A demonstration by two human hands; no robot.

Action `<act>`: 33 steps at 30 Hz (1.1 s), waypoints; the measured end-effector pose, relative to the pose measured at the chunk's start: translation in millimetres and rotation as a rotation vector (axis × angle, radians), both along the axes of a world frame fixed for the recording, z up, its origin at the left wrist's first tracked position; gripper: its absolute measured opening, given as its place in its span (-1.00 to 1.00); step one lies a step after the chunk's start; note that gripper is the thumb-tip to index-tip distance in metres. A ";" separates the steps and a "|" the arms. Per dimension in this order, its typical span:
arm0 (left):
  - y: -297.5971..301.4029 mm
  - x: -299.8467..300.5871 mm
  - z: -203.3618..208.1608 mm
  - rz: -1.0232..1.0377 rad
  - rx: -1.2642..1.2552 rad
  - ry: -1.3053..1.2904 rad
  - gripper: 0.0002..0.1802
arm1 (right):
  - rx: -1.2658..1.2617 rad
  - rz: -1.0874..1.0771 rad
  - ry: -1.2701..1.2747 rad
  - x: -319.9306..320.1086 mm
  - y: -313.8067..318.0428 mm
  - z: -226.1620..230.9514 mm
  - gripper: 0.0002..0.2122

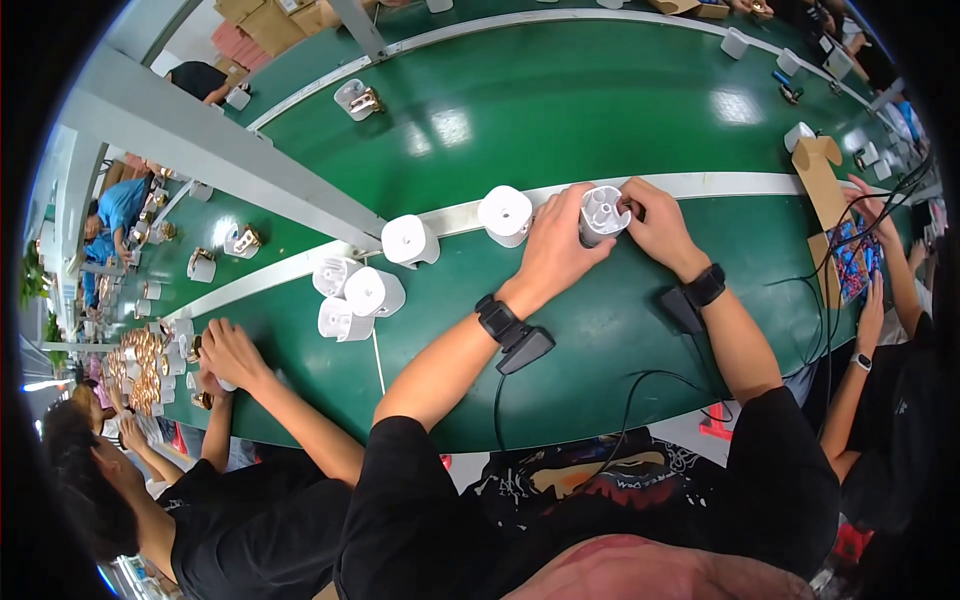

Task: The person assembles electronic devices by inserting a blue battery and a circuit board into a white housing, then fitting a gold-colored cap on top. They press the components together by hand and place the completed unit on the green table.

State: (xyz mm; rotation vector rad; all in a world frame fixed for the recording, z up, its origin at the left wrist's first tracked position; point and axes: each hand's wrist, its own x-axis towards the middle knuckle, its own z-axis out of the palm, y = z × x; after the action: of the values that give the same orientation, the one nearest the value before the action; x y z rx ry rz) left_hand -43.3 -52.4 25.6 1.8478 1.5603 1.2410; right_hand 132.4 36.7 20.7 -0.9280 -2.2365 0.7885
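A white plastic housing (pixel 603 213) is held near the far edge of my side of the green table, its ribbed inside with a central ring turned up to view. My left hand (pixel 556 243) is wrapped round its left side, thumb toward the near side. At its right rim, my right hand (pixel 660 226) has curled, pinched fingers; whatever is between them is hidden or too small to name. Just left of my left hand stands another white housing (pixel 506 216), with one more white housing (pixel 408 240) farther left. Beside that, three housings form a cluster (pixel 374 292).
A white rail (pixel 720 184) divides the green table (pixel 590 350) from a green belt surface (pixel 600 100). A grey post (pixel 220 150) slants in from the left. Black cables (pixel 650 374) trail from my wrist devices. Co-workers' hands (pixel 233 352) work at left, others by a cardboard box (pixel 822 190) at right.
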 end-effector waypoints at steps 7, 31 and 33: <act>1.3 3.2 -3.9 0.012 0.042 0.001 -0.29 | 0.012 -0.018 -0.033 6.8 4.2 -5.0 -0.89; -4.0 0.7 -5.2 0.014 0.064 -0.048 -0.29 | -0.081 0.046 0.076 11.8 8.5 -16.1 -0.91; -3.2 1.2 -5.2 -0.002 0.081 -0.053 -0.27 | -0.089 0.046 0.082 12.1 9.6 -18.5 -0.91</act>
State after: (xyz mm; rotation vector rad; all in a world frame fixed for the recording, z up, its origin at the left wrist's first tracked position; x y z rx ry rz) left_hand -42.0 -55.6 20.4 1.8496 1.5007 1.3600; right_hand 144.6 46.3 2.1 -0.8717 -2.1738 0.9366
